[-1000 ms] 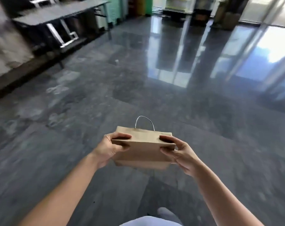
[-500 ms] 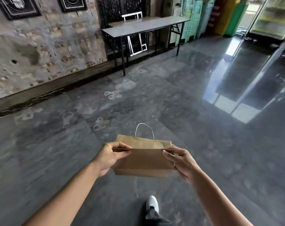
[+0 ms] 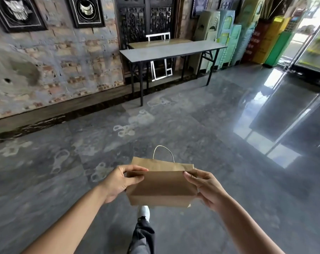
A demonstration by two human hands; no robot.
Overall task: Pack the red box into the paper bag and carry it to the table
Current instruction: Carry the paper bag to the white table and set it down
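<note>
— Brown paper bag (image 3: 162, 187), who has it?

— Both hands. Left hand (image 3: 119, 182) pinches the left end of the folded top, right hand (image 3: 205, 189) the right end, arms stretched forward, bag level above the floor.

— And the red box?

— Not visible; presumably inside.

— Which step?

— Carrying, I'd say. One shoe (image 3: 143, 211) is stepping forward. Next: cross the dark floor (image 3: 201, 125) to the grey table (image 3: 172, 50) by the wall and set it down.

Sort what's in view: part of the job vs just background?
Job: paper bag, in the grip of left hand and right hand; grey table. Red box not visible.

Background: framed pictures, stacked plastic chairs, white frame under the table.
</note>
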